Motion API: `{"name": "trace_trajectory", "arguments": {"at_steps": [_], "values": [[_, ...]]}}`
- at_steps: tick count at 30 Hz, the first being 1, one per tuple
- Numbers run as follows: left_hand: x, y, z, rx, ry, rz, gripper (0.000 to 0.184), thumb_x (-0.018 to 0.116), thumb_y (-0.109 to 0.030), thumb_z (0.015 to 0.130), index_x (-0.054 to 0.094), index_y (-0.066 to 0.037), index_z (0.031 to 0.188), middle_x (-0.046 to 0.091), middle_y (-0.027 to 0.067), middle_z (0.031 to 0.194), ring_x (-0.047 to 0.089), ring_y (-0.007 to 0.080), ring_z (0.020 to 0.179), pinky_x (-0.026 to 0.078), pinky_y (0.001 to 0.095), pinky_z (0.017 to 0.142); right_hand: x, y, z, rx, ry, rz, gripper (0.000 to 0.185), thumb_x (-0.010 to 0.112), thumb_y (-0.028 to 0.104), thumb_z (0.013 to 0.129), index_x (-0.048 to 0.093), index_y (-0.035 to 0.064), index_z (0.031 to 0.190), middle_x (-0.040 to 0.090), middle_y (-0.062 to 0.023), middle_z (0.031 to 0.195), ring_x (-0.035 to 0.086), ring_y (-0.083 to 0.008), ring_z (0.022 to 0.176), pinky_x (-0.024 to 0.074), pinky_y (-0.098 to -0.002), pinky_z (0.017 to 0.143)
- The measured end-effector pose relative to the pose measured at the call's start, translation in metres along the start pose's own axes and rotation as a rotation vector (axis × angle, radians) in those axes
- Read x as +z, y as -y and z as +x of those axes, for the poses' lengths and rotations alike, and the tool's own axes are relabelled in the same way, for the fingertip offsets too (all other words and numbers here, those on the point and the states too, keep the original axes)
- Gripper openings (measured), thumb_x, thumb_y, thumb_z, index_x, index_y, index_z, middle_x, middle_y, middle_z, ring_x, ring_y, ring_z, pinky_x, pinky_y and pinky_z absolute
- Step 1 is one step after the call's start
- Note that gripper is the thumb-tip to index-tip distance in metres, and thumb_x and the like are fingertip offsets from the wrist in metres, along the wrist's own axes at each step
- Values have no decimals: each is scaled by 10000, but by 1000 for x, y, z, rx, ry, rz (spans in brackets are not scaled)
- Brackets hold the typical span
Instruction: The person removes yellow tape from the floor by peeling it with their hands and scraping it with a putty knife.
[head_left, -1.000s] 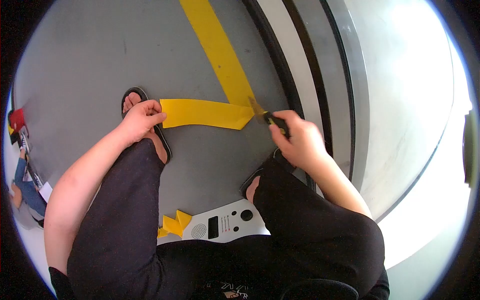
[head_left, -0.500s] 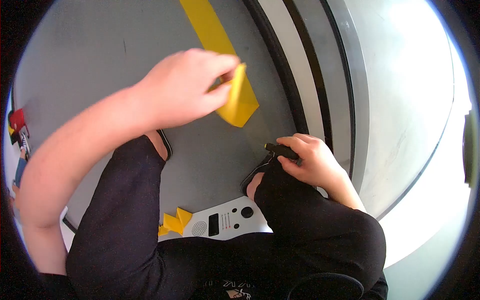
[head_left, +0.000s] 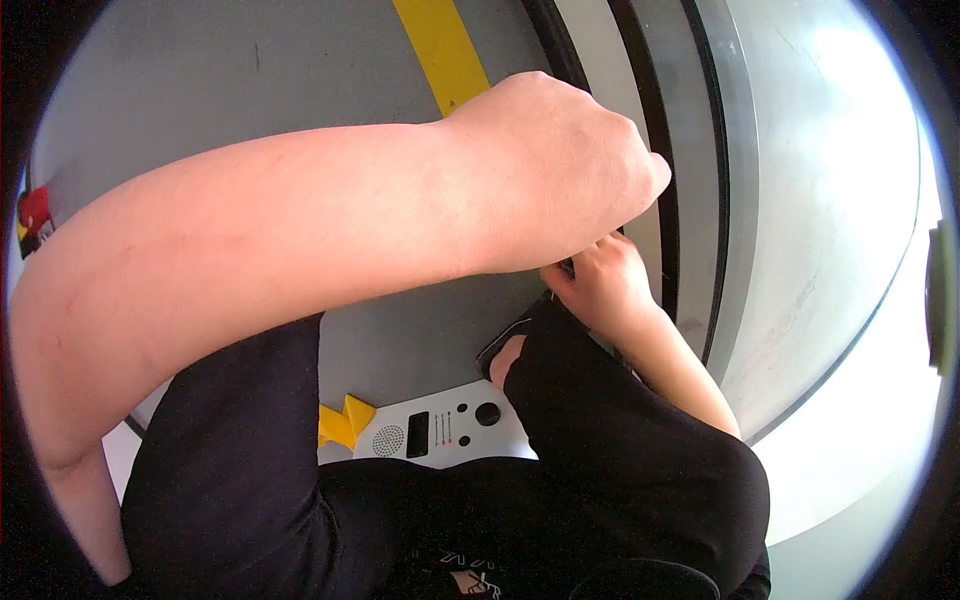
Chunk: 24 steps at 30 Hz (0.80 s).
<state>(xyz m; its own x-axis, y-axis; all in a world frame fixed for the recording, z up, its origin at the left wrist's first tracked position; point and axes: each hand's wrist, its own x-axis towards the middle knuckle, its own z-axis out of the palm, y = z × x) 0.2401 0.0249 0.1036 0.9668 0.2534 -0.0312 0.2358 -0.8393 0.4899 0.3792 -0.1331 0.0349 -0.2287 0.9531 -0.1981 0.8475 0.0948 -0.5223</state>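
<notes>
My left hand (head_left: pixel 560 165) is closed in a fist, stretched across above the floor beside the dark-edged curved rails. Whatever its fingers hold is hidden under the hand. Just below it, my right hand (head_left: pixel 610 280) is closed around a dark slim-handled tool (head_left: pixel 567 267), of which only a small bit shows. A strip of yellow tape (head_left: pixel 440 50) runs along the grey floor and disappears beneath my left hand and wrist.
Folded yellow pieces (head_left: pixel 345 420) lie between my legs, against a light panel (head_left: pixel 455 430) with a speaker grille and round knobs. Curved rails (head_left: pixel 655 150) and a pale glossy wall (head_left: pixel 820 200) rise on the right. A red object (head_left: pixel 35 212) is at the far left.
My left hand, which held a yellow piece, has moved right and closed into a fist over my right hand. The tool in my right hand is now mostly covered.
</notes>
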Motion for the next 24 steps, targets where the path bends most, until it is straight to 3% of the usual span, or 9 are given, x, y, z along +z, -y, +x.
{"name": "trace_trajectory", "arguments": {"at_steps": [5, 7, 8, 11, 14, 16, 18, 22, 24], "values": [[3, 4, -2, -48, 25, -62, 190, 586, -111, 808, 582, -64, 992, 670, 119, 832, 681, 294, 792, 546, 390, 647, 0, 1, 9, 67, -31, 0, 241, 678, 195, 812, 569, 0, 902, 607, -159, 760, 632, -328, 695, 524, -410, 644], [11, 13, -11, -86, -51, -198, 388, 579, -122, 836, 525, -119, 1219, 665, 128, 982, 674, 314, 853, 558, 409, 699, -2, 1, 11, 131, -49, -6, 246, 677, 202, 816, 582, -1, 916, 625, -170, 778, 641, -330, 706, 527, -411, 652], [13, 21, -17, -88, -53, -199, 388, 579, -122, 836, 525, -119, 1219, 665, 128, 982, 674, 314, 853, 558, 409, 699, -3, 0, 11, 226, -68, 31, 254, 678, 209, 820, 596, 0, 937, 636, -179, 790, 646, -334, 709, 528, -414, 652], [28, 59, -53, -265, -56, -122, 677, 553, -126, 861, 269, -241, 1465, 540, 177, 1298, 616, 349, 1055, 546, 428, 873, -4, 1, 11, 336, -87, 84, 265, 681, 216, 824, 613, 1, 963, 650, -188, 801, 650, -340, 705, 530, -415, 644], [35, 97, -114, -529, 54, -156, 657, 555, -111, 849, 301, -145, 1454, 470, 200, 1354, 554, 383, 1131, 487, 452, 938, -4, 3, 8, 372, -95, 118, 270, 686, 216, 825, 620, 2, 975, 655, -186, 801, 647, -345, 691, 531, -412, 629], [52, 125, -171, -509, 131, 83, 645, 599, -138, 845, 349, -135, 1440, 423, 183, 1408, 458, 374, 1255, 401, 466, 1036, -4, 5, 4, 139, -145, 118, 268, 694, 209, 815, 609, -1, 960, 648, -173, 794, 647, -334, 704, 530, -402, 633], [52, 127, -208, -650, 282, 189, 635, 621, -168, 850, 376, -136, 1435, 351, 163, 1468, 343, 363, 1350, 299, 484, 1106, -11, 8, 8, 36, -67, 123, 260, 703, 176, 799, 612, -3, 964, 652, -160, 792, 651, -317, 695, 529, -388, 630], [60, 124, -256, -722, 422, 188, 669, 618, -181, 863, 330, -146, 1466, 241, 151, 1532, 286, 373, 1387, 276, 496, 1119, -2, 10, 13, -117, 57, 65, 248, 706, 141, 784, 609, -6, 959, 647, -140, 778, 650, -313, 694, 530, -373, 633], [75, 124, -272, -746, 327, 50, 687, 620, -196, 865, 309, -149, 1476, 216, 151, 1543, 275, 377, 1393, 276, 489, 1123, 7, 9, 15, -115, 49, 8, 241, 706, 142, 784, 611, -5, 951, 646, -139, 776, 645, -317, 690, 528, -376, 629]]}}
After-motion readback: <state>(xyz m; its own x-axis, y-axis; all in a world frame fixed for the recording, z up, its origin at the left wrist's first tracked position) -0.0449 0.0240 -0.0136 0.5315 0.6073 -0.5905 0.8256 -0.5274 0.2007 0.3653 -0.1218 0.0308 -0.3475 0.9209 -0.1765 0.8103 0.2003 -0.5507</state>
